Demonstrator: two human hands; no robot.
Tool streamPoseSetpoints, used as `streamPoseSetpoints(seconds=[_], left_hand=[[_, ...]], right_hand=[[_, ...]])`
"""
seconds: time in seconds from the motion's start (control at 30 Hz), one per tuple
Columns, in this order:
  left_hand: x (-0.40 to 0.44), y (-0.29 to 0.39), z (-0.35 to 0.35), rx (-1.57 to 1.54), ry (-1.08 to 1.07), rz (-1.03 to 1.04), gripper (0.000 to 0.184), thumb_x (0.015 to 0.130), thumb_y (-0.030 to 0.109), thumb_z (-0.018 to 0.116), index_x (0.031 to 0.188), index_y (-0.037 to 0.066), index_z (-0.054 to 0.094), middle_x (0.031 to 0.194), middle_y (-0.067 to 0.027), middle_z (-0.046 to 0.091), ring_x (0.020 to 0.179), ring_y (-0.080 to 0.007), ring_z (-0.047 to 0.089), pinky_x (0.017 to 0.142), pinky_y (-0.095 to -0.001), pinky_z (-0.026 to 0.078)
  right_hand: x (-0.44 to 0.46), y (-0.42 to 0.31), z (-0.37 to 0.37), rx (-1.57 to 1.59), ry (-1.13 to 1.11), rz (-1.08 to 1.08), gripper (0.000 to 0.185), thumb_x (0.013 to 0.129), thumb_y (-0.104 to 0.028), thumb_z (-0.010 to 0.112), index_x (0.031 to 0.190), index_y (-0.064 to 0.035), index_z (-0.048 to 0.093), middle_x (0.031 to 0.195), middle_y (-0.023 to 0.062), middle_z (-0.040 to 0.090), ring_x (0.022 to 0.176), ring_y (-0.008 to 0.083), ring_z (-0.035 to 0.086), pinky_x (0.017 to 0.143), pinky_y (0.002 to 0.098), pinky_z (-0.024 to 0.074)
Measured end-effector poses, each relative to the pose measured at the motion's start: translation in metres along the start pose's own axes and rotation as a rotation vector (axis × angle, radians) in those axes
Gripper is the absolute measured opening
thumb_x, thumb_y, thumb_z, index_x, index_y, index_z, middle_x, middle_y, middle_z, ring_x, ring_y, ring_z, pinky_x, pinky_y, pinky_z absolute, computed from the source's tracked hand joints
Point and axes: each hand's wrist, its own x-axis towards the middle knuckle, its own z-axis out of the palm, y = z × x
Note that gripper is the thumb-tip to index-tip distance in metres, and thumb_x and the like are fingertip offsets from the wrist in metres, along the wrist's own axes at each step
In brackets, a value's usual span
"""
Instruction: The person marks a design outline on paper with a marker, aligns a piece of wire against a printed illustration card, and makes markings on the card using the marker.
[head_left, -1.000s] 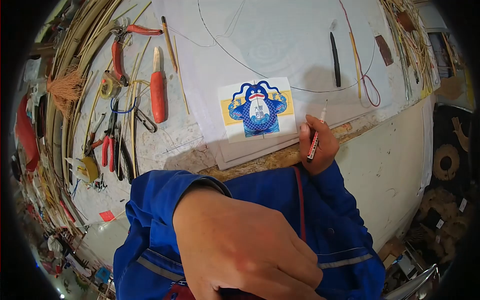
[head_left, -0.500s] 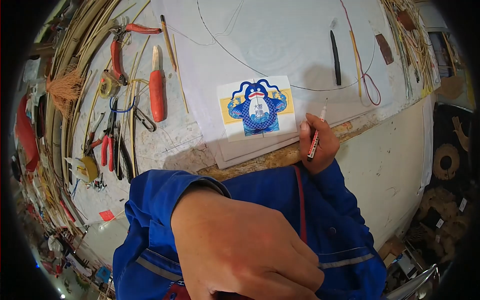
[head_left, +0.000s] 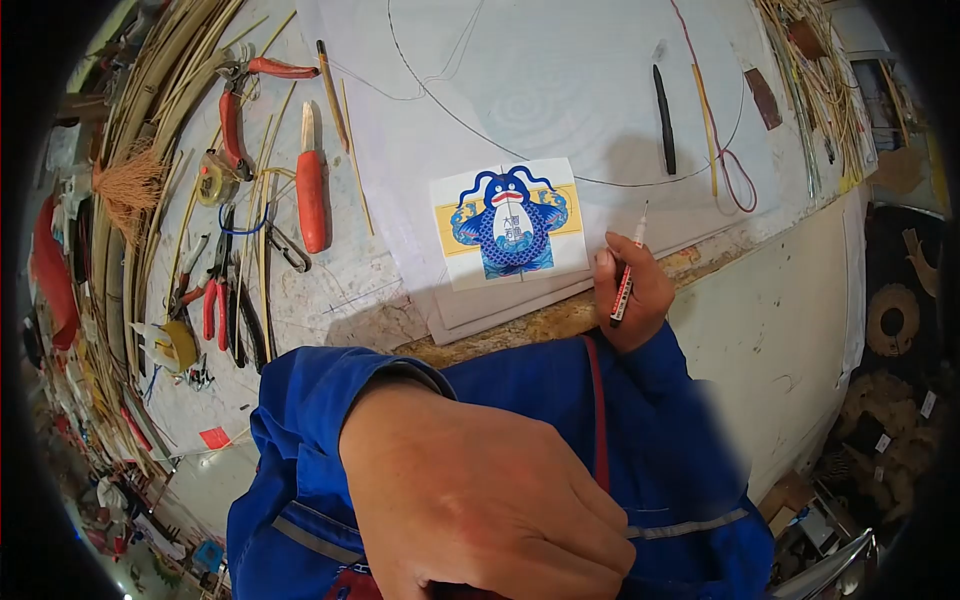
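My right hand [head_left: 636, 290] is at the table's near edge, its fingers closed around a white and red pen [head_left: 625, 280] whose thin tip points up and away. Large in the foreground, my left hand [head_left: 480, 490] is bent in front of my blue jacket. Its back faces the camera, the fingers curl downward, and whatever they hold, if anything, is hidden. Just left of the pen, a printed picture [head_left: 512, 225] of a blue fish figure with yellow bands lies on large white sheets [head_left: 560, 90].
At the left lie a red-handled knife [head_left: 312, 200], pruning shears [head_left: 232, 110], pliers [head_left: 215, 300], a tape roll [head_left: 178, 345] and bamboo strips [head_left: 150, 120]. A black marker [head_left: 664, 120], a red cord [head_left: 740, 180] and a thin curved wire [head_left: 470, 132] rest on the sheets.
The view has shifted slightly, so the table items appear a little displaced. Both hands keep nearly the same pose, and the pen is still in my right hand.
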Motion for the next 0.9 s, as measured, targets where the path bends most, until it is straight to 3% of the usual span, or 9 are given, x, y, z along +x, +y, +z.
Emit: streamPoseSetpoints(seconds=[0.2, 0.27, 0.33, 0.47, 0.53, 0.6, 0.73, 0.8, 0.9], left_hand=[[-0.002, -0.004, 0.008, -0.008, 0.009, 0.002, 0.052, 0.088, 0.047, 0.089, 0.099, 0.000, 0.069, 0.100, -0.0136, 0.072, 0.083, -0.0310, 0.073, 0.068, -0.0366, 0.059], [-0.006, -0.018, 0.041, -0.052, 0.302, 0.108, 0.055, 0.088, 0.049, 0.089, 0.102, -0.001, 0.070, 0.102, -0.0141, 0.072, 0.084, -0.0316, 0.073, 0.069, -0.0369, 0.060], [-0.010, -0.024, 0.052, -0.074, 0.449, 0.159, 0.056, 0.087, 0.049, 0.089, 0.104, -0.001, 0.070, 0.103, -0.0144, 0.072, 0.085, -0.0319, 0.074, 0.069, -0.0370, 0.060], [-0.006, -0.019, 0.041, -0.061, 0.469, 0.166, 0.060, 0.088, 0.051, 0.089, 0.107, -0.002, 0.071, 0.105, -0.0152, 0.073, 0.086, -0.0324, 0.074, 0.070, -0.0374, 0.061], [-0.002, -0.003, 0.004, -0.015, 0.163, 0.050, 0.060, 0.088, 0.051, 0.089, 0.106, -0.003, 0.070, 0.105, -0.0154, 0.073, 0.086, -0.0323, 0.074, 0.070, -0.0373, 0.061], [-0.002, -0.003, 0.004, 0.005, 0.010, -0.006, 0.060, 0.088, 0.051, 0.089, 0.106, -0.003, 0.070, 0.105, -0.0155, 0.073, 0.086, -0.0323, 0.075, 0.070, -0.0372, 0.061], [-0.013, -0.022, 0.041, -0.041, 0.434, 0.172, 0.060, 0.089, 0.052, 0.089, 0.105, -0.003, 0.070, 0.105, -0.0157, 0.073, 0.086, -0.0322, 0.074, 0.070, -0.0376, 0.061], [-0.004, -0.005, 0.005, -0.022, 0.159, 0.059, 0.059, 0.089, 0.051, 0.089, 0.105, -0.003, 0.070, 0.105, -0.0159, 0.073, 0.087, -0.0324, 0.075, 0.070, -0.0377, 0.061], [0.000, -0.001, -0.002, -0.012, 0.040, 0.009, 0.058, 0.089, 0.051, 0.089, 0.104, -0.002, 0.070, 0.106, -0.0162, 0.073, 0.088, -0.0326, 0.075, 0.071, -0.0376, 0.062]], right_hand=[[0.000, 0.000, 0.000, 0.003, 0.003, -0.010, 0.024, 0.102, -0.002, 0.074, 0.126, 0.0026, 0.074, 0.089, 0.0133, 0.074, 0.074, 0.0190, 0.073, 0.070, 0.0311, 0.0580], [0.000, 0.000, 0.000, 0.000, 0.000, -0.013, 0.024, 0.102, -0.002, 0.074, 0.126, 0.0027, 0.073, 0.089, 0.0133, 0.074, 0.074, 0.0191, 0.073, 0.070, 0.0312, 0.0580], [0.000, 0.001, -0.001, -0.009, -0.006, -0.016, 0.024, 0.103, -0.002, 0.074, 0.126, 0.0029, 0.073, 0.090, 0.0134, 0.074, 0.074, 0.0193, 0.073, 0.070, 0.0313, 0.0583], [-0.001, -0.001, 0.000, -0.004, -0.005, -0.002, 0.023, 0.103, -0.003, 0.074, 0.126, 0.0032, 0.073, 0.090, 0.0138, 0.074, 0.075, 0.0196, 0.074, 0.071, 0.0314, 0.0588], [-0.001, -0.001, 0.000, 0.000, -0.004, 0.006, 0.023, 0.103, -0.003, 0.073, 0.126, 0.0033, 0.073, 0.091, 0.0139, 0.074, 0.076, 0.0197, 0.074, 0.072, 0.0314, 0.0590], [-0.001, -0.001, -0.001, -0.003, -0.008, 0.000, 0.023, 0.104, -0.003, 0.073, 0.126, 0.0036, 0.073, 0.091, 0.0141, 0.075, 0.076, 0.0196, 0.074, 0.072, 0.0313, 0.0593], [-0.001, 0.001, 0.000, -0.003, -0.008, -0.005, 0.023, 0.104, -0.002, 0.073, 0.126, 0.0041, 0.072, 0.091, 0.0141, 0.075, 0.077, 0.0196, 0.074, 0.073, 0.0311, 0.0596], [-0.002, 0.001, 0.001, -0.001, -0.008, -0.005, 0.023, 0.104, -0.002, 0.073, 0.126, 0.0043, 0.072, 0.091, 0.0141, 0.075, 0.077, 0.0195, 0.074, 0.073, 0.0310, 0.0597], [-0.002, 0.000, 0.000, -0.005, -0.010, -0.003, 0.024, 0.104, -0.002, 0.073, 0.127, 0.0044, 0.072, 0.092, 0.0140, 0.075, 0.077, 0.0198, 0.075, 0.073, 0.0309, 0.0598]])
